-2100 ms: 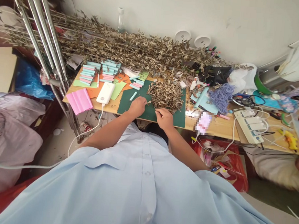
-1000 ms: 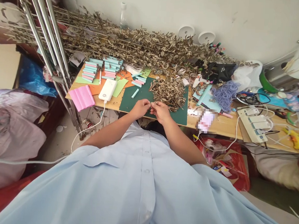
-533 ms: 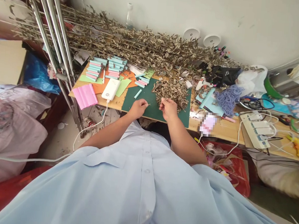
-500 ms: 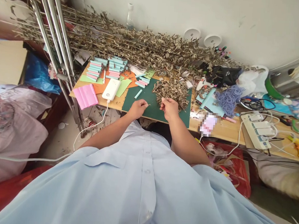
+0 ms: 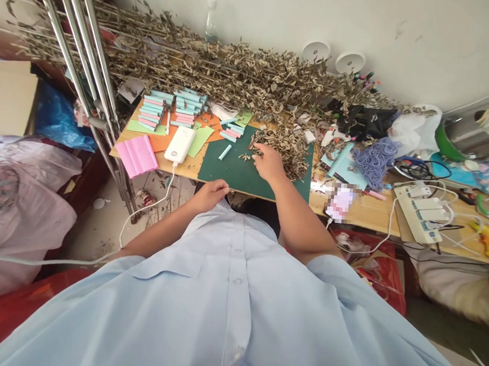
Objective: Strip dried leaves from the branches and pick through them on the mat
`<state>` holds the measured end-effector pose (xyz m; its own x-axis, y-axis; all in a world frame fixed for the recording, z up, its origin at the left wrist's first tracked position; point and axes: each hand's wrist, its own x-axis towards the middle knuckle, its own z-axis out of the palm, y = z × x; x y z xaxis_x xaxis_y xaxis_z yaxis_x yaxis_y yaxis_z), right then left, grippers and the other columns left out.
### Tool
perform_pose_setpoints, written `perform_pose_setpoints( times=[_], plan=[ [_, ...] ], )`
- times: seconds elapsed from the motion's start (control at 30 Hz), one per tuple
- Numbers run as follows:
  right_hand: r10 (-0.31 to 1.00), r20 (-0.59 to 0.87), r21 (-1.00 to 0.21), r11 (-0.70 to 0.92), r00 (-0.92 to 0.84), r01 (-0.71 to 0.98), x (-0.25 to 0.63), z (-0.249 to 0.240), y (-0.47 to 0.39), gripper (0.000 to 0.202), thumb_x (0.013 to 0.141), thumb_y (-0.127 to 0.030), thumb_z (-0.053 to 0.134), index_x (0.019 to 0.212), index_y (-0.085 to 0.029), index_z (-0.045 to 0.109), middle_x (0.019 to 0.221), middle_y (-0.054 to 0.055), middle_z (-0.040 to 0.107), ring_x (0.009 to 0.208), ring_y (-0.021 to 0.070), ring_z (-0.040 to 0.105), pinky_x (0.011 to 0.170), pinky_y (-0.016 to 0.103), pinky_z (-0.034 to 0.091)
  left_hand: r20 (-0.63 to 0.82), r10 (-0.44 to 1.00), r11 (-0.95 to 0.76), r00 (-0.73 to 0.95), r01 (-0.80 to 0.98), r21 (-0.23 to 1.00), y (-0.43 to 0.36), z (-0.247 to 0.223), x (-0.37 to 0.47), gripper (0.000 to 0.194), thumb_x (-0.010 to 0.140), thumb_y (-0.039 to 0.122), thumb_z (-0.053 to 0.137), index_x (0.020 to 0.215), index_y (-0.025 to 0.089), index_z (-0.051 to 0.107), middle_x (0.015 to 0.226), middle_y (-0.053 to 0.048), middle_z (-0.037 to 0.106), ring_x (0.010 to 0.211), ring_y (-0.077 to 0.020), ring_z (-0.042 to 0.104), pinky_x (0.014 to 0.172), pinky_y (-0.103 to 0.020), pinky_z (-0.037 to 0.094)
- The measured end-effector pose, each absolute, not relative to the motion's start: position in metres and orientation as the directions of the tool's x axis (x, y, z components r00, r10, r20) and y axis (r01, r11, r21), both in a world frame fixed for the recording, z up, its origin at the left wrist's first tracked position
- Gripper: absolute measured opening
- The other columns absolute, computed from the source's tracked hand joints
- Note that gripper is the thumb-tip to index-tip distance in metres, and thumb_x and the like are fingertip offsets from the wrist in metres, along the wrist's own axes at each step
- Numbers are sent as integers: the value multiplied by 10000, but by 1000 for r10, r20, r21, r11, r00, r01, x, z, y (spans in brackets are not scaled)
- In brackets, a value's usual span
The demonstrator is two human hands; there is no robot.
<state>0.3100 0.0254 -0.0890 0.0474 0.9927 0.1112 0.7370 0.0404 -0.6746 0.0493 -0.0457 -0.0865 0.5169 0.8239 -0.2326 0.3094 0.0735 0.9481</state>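
Loosely parted and gripping nothing I can see, my right hand (image 5: 269,162) reaches to the left edge of the heaped, dry brown leaves (image 5: 294,150), which lie on the flat dark-green mat (image 5: 239,174), probably to stay within easy reach. My left hand (image 5: 212,196) curls by the pale wooden table's front edge (image 5: 371,211), fingertips together; whether they pinch anything, I cannot tell.

A pale blue, short-sleeved cloth shirt (image 5: 166,318) is worn across the lower frame, closed by small round buttons (image 5: 237,352) along a vertical placket (image 5: 238,318); a stitched pocket flap (image 5: 168,268) is seen left of centre.
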Motion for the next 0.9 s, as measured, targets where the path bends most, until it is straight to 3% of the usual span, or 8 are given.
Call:
perform_pose_setpoints(
  times=[0.1,0.2,0.3,0.37,0.43,0.53,0.77,0.9],
  plan=[
    [982,156,-688,28,110,725,318,-81,11,290,903,-265,590,1122,-175,759,1160,121,743,1000,267,686,998,452,529,-289,837,154,465,307,939,-56,-97,31,246,911,393,556,771,192,528,607,43,507,551,-100,414,553,-235,338],
    [991,55,-777,-32,119,628,305,-76,-16,243,890,-374,636,967,-189,773,953,91,762,883,254,694,871,416,572,-310,872,200,379,304,932,-62,-102,29,240,915,385,557,771,195,526,601,43,512,539,-103,416,542,-237,335],
    [979,-195,-912,-162,-52,378,275,-75,-44,378,879,-494,659,1085,-195,766,861,58,756,703,207,691,635,330,572,-268,900,171,344,289,942,-59,-101,42,225,914,372,563,776,195,543,603,42,520,547,-110,430,548,-244,344],
    [964,-220,-951,-178,-149,254,256,-80,-55,428,834,-497,715,1150,-210,753,946,55,773,723,195,706,606,306,575,-225,912,134,342,271,953,-51,-99,55,198,911,339,560,779,192,560,614,40,532,561,-113,441,566,-249,358],
    [973,-203,-963,-177,-113,201,246,-86,-60,367,816,-488,734,1053,-211,774,916,49,779,718,187,707,634,308,593,-179,923,82,340,280,957,-42,-97,67,161,905,288,550,781,188,574,643,31,556,598,-120,471,601,-253,381],
    [981,-192,-965,-191,15,181,248,-96,-59,292,806,-480,740,906,-207,773,781,31,758,673,182,697,645,312,602,-113,927,-15,357,337,942,-31,-97,81,132,904,226,530,793,182,588,708,11,600,685,-138,530,668,-260,412],
    [941,-314,-915,-336,126,223,272,-95,-61,215,855,-415,728,818,-208,685,575,-22,639,497,139,616,487,249,532,99,874,-342,476,457,821,-20,-106,102,149,960,204,471,879,190,595,880,-52,644,840,-189,576,783,-303,424],
    [912,-373,-886,-404,168,228,284,-92,-70,211,857,-388,732,793,-200,660,534,-30,602,451,122,571,446,233,506,93,907,-307,411,492,814,-11,-101,102,155,973,212,459,902,190,595,906,-63,648,872,-197,576,821,-307,425]
  ],
)
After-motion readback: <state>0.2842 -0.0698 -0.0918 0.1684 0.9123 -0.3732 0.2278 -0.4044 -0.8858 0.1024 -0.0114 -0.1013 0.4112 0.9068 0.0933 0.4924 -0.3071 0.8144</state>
